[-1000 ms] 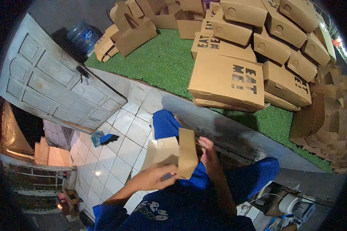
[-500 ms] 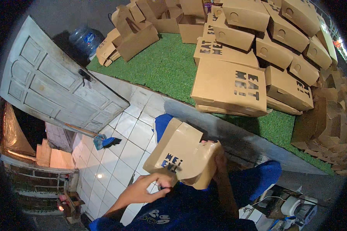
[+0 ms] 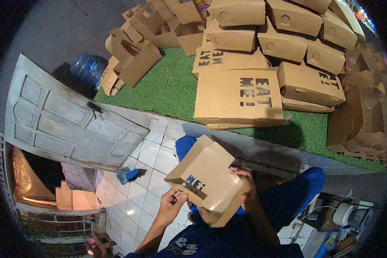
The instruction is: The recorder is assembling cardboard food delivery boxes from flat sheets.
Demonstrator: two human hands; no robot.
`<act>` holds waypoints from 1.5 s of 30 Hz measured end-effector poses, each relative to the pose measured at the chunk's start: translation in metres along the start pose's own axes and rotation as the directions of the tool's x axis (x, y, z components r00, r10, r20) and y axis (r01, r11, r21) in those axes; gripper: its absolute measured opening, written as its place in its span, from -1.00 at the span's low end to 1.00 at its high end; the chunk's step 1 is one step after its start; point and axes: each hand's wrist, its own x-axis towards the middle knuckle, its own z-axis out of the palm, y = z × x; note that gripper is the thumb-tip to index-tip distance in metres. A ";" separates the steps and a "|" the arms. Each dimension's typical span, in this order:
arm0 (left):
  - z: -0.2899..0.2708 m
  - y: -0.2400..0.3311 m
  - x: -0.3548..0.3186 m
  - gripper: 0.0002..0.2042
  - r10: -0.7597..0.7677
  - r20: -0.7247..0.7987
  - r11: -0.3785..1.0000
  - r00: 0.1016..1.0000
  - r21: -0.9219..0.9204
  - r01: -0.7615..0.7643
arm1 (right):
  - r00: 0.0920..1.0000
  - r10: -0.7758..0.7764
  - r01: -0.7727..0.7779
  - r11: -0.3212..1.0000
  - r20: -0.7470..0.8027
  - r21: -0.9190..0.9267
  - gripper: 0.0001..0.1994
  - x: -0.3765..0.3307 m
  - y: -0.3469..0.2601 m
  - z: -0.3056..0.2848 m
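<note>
A partly folded brown cardboard box [image 3: 217, 161] with cut-out lettering lies tilted over my lap, its inside facing up. My left hand [image 3: 173, 201] pinches the box's lower left edge between thumb and fingers, beside the lettering. On the other side, my right hand [image 3: 246, 185] grips the curved right-hand panel, fingers over its outer edge. Some of the right fingers are hidden behind the cardboard.
Ahead, a green turf-covered platform [image 3: 176, 77] carries stacked closed boxes [image 3: 241, 96], open boxes [image 3: 137, 60] at far left and nested cardboard [image 3: 357, 120] at right. A white door [image 3: 69, 120] stands left, near a water jug [image 3: 88, 69] and a blue brush [image 3: 131, 174].
My left hand has gone from beneath the box's corner to pinching its lower left edge. The box has tipped and shifted slightly right, and the whole view has turned a little.
</note>
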 end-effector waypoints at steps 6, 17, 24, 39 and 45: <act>0.005 0.004 0.021 -0.87 0.032 -0.067 0.993 0.997 0.117 -0.024 | 0.984 0.060 -0.166 0.650 0.167 0.742 -0.47 -0.018 0.028 -0.053; 0.025 0.009 0.035 -0.80 0.080 0.124 0.991 0.989 0.100 -0.093 | 0.841 0.526 -0.427 0.788 0.124 -0.444 -0.59 -0.005 -0.039 -0.036; 0.027 -0.001 0.043 -0.79 0.071 0.240 0.990 0.968 0.099 -0.098 | 0.910 0.409 -0.267 0.692 0.059 -0.671 -0.63 -0.016 -0.020 -0.044; 0.007 -0.020 0.070 -0.57 0.022 0.319 0.989 0.947 0.129 -0.067 | 0.950 0.278 -0.309 0.764 -0.144 -0.567 -0.57 -0.004 -0.035 -0.034; -0.009 -0.037 0.078 -0.73 -0.095 0.385 0.991 0.918 -0.048 0.122 | 0.948 0.229 -0.082 0.846 0.220 -0.527 -0.67 0.000 -0.023 -0.067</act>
